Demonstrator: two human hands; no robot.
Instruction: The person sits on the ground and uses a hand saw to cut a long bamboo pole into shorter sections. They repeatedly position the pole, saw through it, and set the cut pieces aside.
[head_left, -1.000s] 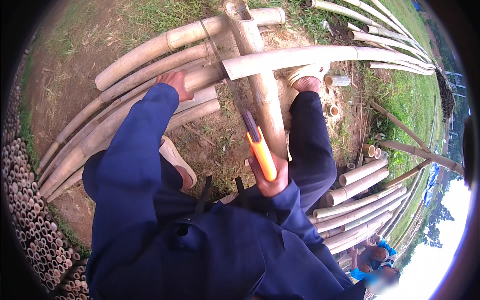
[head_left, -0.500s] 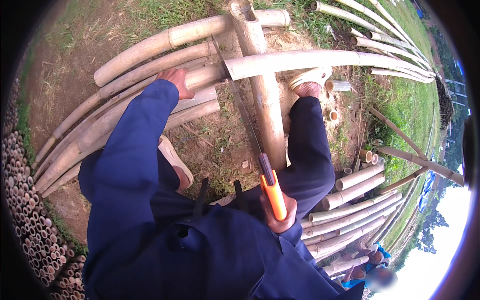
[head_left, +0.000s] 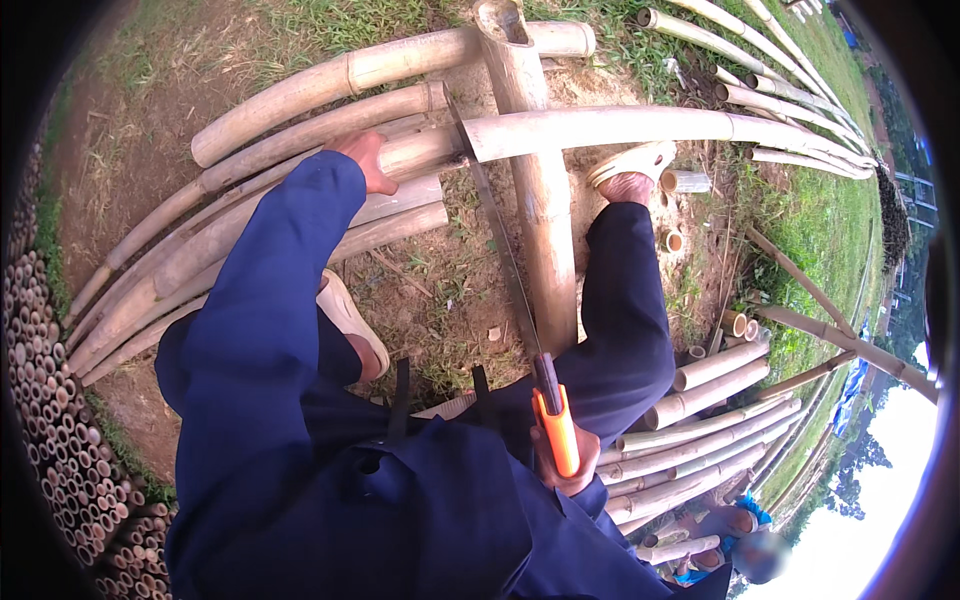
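My right hand point(head_left: 570, 462) is closed around the orange handle of a hand saw point(head_left: 502, 235), close to my body. The long, thin blade points away from me and lies across a thick bamboo pole point(head_left: 640, 122) at a cut, where the pole's tone changes. To the left of the blade, my left hand point(head_left: 365, 160) grips the same pole from above, its thumb toward the cut. A thick bamboo log point(head_left: 540, 215) lies beneath the pole just right of the cut, pointing away from me.
My foot in a pale clog point(head_left: 640, 165) rests by the pole, right of the log. More bamboo poles point(head_left: 340, 80) lie at left, with stacked ones point(head_left: 710, 410) at right. Short cut pieces point(head_left: 672, 241) sit on the ground. Another person point(head_left: 740, 535) is at lower right.
My right hand has drawn the saw back toward me, its blade still in the cut. My left hand keeps its grip on the pole. The view has shifted slightly.
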